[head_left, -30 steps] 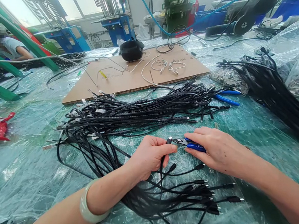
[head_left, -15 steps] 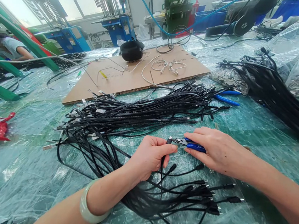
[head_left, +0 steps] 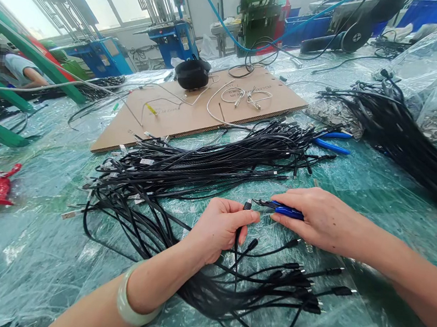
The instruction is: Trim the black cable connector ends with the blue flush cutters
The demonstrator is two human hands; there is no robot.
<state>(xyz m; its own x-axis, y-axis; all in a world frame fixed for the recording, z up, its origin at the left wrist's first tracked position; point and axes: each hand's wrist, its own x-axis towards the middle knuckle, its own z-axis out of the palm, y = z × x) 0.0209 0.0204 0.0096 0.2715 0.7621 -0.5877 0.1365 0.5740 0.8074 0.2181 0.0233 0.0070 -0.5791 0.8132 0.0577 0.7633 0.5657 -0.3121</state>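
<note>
One black connector (head_left: 247,206) pinched in left hand (head_left: 219,228), jutting up from its grip, right hand (head_left: 314,215) wrapped round blue-handled cutters (head_left: 288,211)

This is a workshop of the factory kind. The worktop (head_left: 45,254), sheathed in crinkled clear plastic, carries black cables (head_left: 203,157) heaped across its middle (dozens of them, not one or two) and another thick bundle (head_left: 410,126) between two and three o'clock. A tall blue-based machine (head_left: 178,42) stands at eleven o'clock, a similar machine (head_left: 112,56) at ten, a green machine (head_left: 255,16) at twelve and a blue bin (head_left: 308,30) at one. Between nine and ten o'clock, another person (head_left: 16,66) shows behind green bars (head_left: 53,65).
</note>
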